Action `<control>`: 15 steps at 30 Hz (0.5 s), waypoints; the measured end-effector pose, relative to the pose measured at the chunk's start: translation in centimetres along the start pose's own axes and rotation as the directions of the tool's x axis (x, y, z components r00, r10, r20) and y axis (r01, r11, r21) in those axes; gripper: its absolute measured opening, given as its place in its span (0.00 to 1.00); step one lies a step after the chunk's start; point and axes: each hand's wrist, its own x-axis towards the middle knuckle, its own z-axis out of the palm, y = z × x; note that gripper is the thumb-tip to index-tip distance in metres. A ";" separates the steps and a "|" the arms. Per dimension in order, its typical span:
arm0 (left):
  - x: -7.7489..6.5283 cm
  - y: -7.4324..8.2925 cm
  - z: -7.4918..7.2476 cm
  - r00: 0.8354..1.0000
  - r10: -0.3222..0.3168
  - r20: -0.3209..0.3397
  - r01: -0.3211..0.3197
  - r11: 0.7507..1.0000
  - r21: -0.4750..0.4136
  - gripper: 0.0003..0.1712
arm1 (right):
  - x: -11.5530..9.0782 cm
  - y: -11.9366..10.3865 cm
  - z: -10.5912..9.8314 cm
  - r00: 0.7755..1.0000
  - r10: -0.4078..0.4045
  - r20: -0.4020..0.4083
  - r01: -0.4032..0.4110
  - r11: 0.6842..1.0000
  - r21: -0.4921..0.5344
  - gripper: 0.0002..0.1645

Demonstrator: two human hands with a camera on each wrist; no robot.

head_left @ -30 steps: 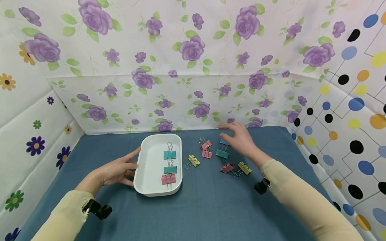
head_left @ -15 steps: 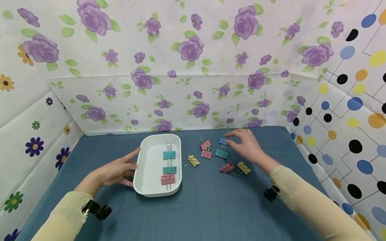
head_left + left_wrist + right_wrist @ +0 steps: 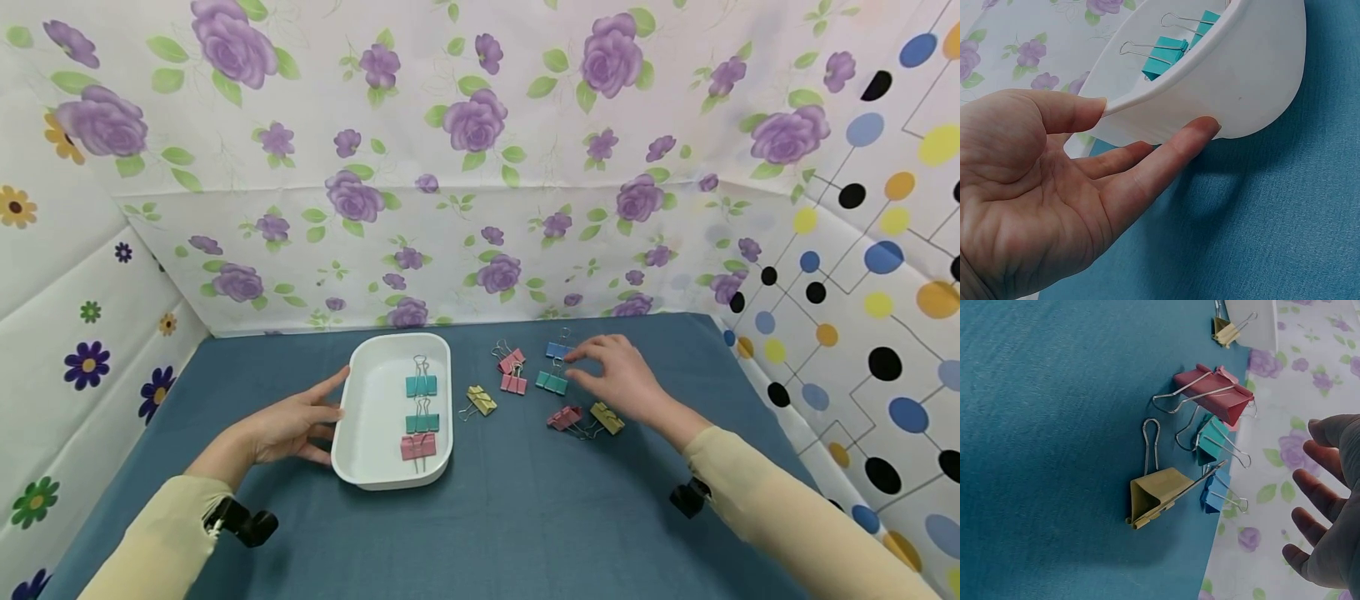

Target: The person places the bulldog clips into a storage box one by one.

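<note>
My left hand [image 3: 295, 421] touches the left side of the white tray [image 3: 367, 475]. In the left wrist view its thumb meets the rim and its fairly straight fingers [image 3: 1147, 172] lie against the outer wall. Two teal binder clips [image 3: 422, 385] and a pink binder clip [image 3: 417, 447] lie in a column along the tray's right side. My right hand [image 3: 621, 375] hovers just right of a blue binder clip [image 3: 558, 350] and a green binder clip [image 3: 552, 382], fingers loosely bent, holding nothing. The right wrist view shows its fingers [image 3: 1319, 494] spread apart from the clips.
Between tray and right hand lie two touching pink clips [image 3: 513, 372] and a yellow clip [image 3: 481, 401]. Nearer me are a dark pink clip [image 3: 565, 418] and another yellow clip [image 3: 607, 418]. Flowered cloth [image 3: 480, 208] rises behind the blue tabletop [image 3: 510, 517].
My right hand has drawn back toward me and slightly right, uncovering the blue clip. The left hand and the tray have stayed put.
</note>
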 end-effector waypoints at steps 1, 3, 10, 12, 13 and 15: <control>0.0 0.0 0.0 1.000 0.001 0.001 -0.001 1.000 0.001 0.42 | -0.1 0.0 0.1 1.000 -0.005 0.004 0.005 1.000 -0.001 0.11; 0.0 0.0 0.0 1.000 -0.001 0.002 0.001 1.000 0.000 0.42 | -0.4 0.0 0.2 1.000 -0.010 0.017 0.010 1.000 0.000 0.12; 0.1 0.0 0.0 1.000 -0.003 0.000 0.003 1.000 -0.005 0.46 | -1.2 -0.1 0.5 0.998 -0.014 0.056 0.016 0.999 -0.042 0.13; 0.1 0.0 0.0 1.000 -0.004 -0.002 0.004 1.000 -0.004 0.47 | -1.4 -0.1 0.7 0.998 -0.021 0.067 0.025 0.998 -0.058 0.12; 0.1 0.0 0.0 1.000 -0.004 -0.003 0.004 1.000 -0.004 0.47 | -1.5 -0.2 0.7 0.997 -0.024 0.072 0.029 0.998 -0.064 0.12; 0.1 0.0 0.0 1.000 -0.005 -0.005 0.005 1.000 -0.003 0.47 | -1.6 -0.2 0.9 0.996 -0.028 0.079 0.034 0.996 -0.077 0.11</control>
